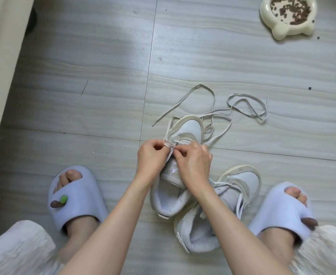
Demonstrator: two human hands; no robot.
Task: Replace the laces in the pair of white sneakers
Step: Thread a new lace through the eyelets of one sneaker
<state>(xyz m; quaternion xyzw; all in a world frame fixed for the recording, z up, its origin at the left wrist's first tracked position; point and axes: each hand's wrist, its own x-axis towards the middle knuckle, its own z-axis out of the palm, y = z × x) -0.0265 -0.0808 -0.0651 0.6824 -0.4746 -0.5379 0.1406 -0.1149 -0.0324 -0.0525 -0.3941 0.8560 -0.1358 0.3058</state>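
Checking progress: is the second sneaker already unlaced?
No, the second sneaker by the right foot has its lace threaded across its eyelets.

Two sneakers lie on the floor (84, 76) between the person's slippered feet: the near sneaker (212, 225) just right of the far sneaker (189, 132). Loose laces (246, 108) sprawl beyond them; a pet bowl (286, 16) sits far right.
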